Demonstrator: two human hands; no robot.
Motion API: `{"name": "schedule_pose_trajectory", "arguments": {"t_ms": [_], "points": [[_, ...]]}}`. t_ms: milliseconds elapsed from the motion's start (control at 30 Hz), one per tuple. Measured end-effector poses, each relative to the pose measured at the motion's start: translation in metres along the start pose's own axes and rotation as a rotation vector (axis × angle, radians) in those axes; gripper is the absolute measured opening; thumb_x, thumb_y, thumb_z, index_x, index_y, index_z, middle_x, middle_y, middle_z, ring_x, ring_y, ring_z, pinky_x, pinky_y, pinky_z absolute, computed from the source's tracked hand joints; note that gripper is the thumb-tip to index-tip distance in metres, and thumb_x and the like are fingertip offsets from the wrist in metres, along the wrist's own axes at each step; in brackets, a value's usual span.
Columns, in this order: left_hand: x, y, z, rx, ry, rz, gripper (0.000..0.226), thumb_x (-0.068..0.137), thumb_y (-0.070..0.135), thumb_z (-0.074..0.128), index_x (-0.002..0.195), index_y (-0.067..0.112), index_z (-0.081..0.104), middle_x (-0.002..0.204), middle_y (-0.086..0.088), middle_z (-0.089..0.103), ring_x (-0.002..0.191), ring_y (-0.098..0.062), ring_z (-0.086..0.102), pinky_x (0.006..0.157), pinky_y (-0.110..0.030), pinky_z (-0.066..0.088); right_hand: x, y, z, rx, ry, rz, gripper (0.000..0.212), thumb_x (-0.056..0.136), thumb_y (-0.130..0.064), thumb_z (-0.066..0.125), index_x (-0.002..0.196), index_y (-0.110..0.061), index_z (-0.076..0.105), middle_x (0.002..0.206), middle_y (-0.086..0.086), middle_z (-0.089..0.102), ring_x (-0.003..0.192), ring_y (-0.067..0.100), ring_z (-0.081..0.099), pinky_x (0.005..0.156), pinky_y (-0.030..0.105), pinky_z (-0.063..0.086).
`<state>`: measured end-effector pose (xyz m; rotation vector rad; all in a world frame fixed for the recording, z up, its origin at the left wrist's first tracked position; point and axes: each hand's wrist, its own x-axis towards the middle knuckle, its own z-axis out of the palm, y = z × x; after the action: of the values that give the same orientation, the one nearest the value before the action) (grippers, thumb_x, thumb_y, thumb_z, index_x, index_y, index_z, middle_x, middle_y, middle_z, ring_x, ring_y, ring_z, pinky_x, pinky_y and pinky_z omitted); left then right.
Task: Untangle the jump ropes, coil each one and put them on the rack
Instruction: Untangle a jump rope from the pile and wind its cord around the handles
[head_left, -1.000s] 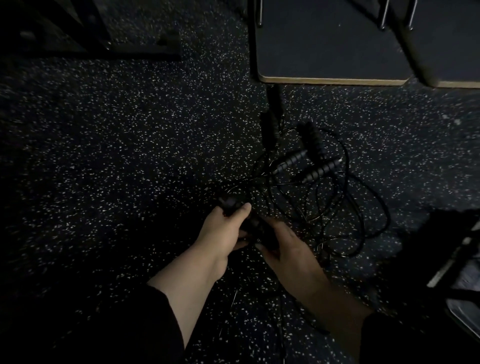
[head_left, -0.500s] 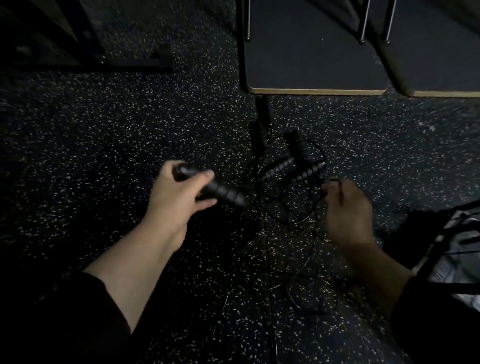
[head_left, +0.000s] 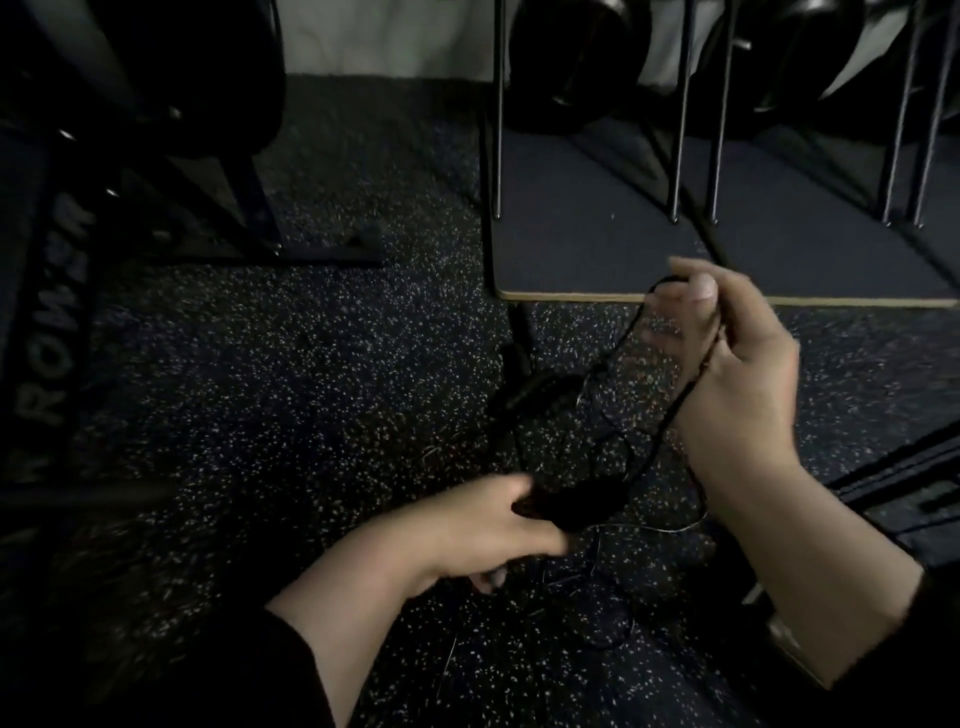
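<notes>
Black jump ropes lie tangled on the dark speckled floor, their handles (head_left: 535, 392) bunched just in front of the rack. My left hand (head_left: 483, 525) grips a black rope handle (head_left: 737, 501) low over the floor. My right hand (head_left: 727, 374) is raised and pinches a loop of thin black cord (head_left: 621, 343) that runs down to the tangle. More cord (head_left: 597, 587) trails loosely on the floor below my hands. The rack (head_left: 701, 239) stands at the back right, with a dark base board and thin metal uprights.
A black machine frame (head_left: 52, 322) with white lettering fills the left side, its foot bar reaching across the floor. Dark round weights (head_left: 571, 62) stand behind the rack uprights. A dark bag or case (head_left: 904, 499) lies at the right edge.
My right hand has risen from the tangle, lifting a loop of cord. My left hand, still holding its handle, has moved right and down. The view has tilted up toward the rack.
</notes>
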<state>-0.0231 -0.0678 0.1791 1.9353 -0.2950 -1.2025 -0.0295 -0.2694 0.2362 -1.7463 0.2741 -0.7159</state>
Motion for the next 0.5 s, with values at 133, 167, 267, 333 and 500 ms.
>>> {"name": "schedule_pose_trajectory", "arguments": {"t_ms": [133,167,267,333,500], "points": [[-0.055,0.033,0.010,-0.153,0.169,0.185,0.018,0.093,0.041,0.072,0.110,0.039,0.067,0.096,0.011,0.073,0.078,-0.013,0.069,0.077,-0.037,0.059,-0.007,-0.069,-0.022,0.102,0.095,-0.134,0.029,0.109,-0.038,0.047,0.120,-0.020,0.067,0.111,0.002,0.071,0.110,0.018,0.069,0.094,0.048,0.059],[-0.069,0.041,0.012,-0.282,0.229,0.215,0.009,0.095,0.039,0.069,0.103,0.037,0.069,0.091,0.008,0.074,0.082,-0.017,0.071,0.086,-0.043,0.056,-0.011,-0.085,-0.027,0.124,0.092,-0.164,0.027,0.109,-0.038,0.047,0.118,-0.022,0.067,0.113,0.004,0.071,0.111,0.019,0.069,0.095,0.049,0.059],[-0.113,0.071,0.020,-0.818,0.369,0.291,0.012,0.098,0.032,0.064,0.099,0.023,0.072,0.090,-0.008,0.077,0.085,-0.028,0.073,0.087,-0.050,0.054,-0.029,-0.131,-0.042,0.092,0.033,-0.241,0.018,0.107,-0.033,0.051,0.113,-0.031,0.069,0.105,-0.001,0.070,0.098,0.017,0.067,0.091,0.041,0.059],[-0.139,0.086,0.025,-0.993,0.471,0.329,0.019,0.098,0.032,0.061,0.099,0.014,0.068,0.097,-0.013,0.078,0.090,-0.028,0.075,0.088,-0.051,0.058,-0.046,-0.158,-0.051,0.049,0.011,-0.236,0.013,0.104,-0.026,0.059,0.101,-0.033,0.071,0.092,-0.001,0.068,0.076,0.013,0.060,0.071,0.024,0.053],[-0.194,0.099,0.055,-1.073,0.554,0.374,0.017,0.098,0.027,0.062,0.108,0.014,0.064,0.113,-0.014,0.077,0.105,-0.032,0.074,0.092,-0.053,0.059,-0.093,-0.189,-0.073,-0.122,-0.115,0.007,0.022,0.091,-0.044,0.070,0.077,-0.027,0.070,0.051,-0.021,0.055,0.045,0.001,0.048,0.043,0.010,0.033]]}}
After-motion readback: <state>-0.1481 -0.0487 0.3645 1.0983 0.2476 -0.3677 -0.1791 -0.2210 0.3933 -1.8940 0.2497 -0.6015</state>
